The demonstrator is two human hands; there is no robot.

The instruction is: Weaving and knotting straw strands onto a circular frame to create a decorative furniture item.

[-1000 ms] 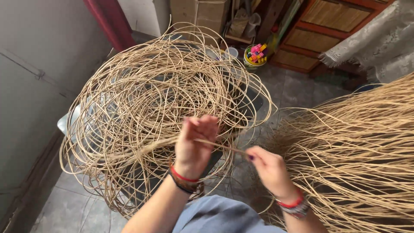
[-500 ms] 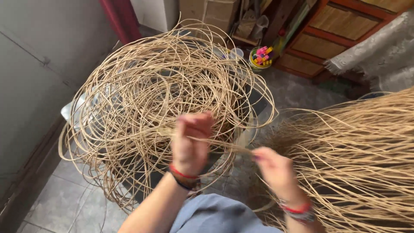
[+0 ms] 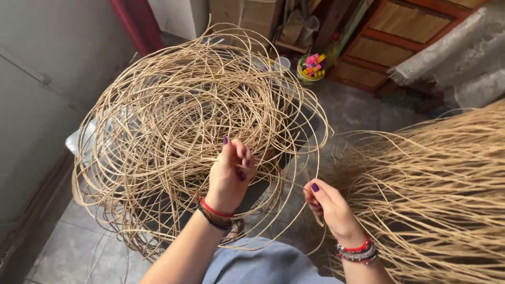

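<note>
- Your left hand (image 3: pixel 230 176) is raised in front of the big tangled coil of rattan cane (image 3: pixel 179 131), fingers bunched and pinched narrow on strands at the coil's near side; exactly which strand you hold cannot be told among the tangle.
- Your right hand (image 3: pixel 329 208) sits lower and to the right, thumb and fingers closed narrowly on a single cane strand (image 3: pixel 314 158).
- That strand rises from your right fingers nearly upright, then bends up and left into the coil's outer loop, so its long axis runs from low near your lap up toward the far side.
- The coil is a loose round nest, standing over the grey tiled floor (image 3: pixel 68 247) beside the grey wall (image 3: pixel 37 94) on the left.
- A bundle of straight cane lengths (image 3: pixel 442 200) fans out on your right, its strands running roughly left to right, loose tips pointing toward the coil.
- At the far side stand a small tub of coloured pieces (image 3: pixel 311 67) and a wooden cabinet (image 3: pixel 400 37).
</note>
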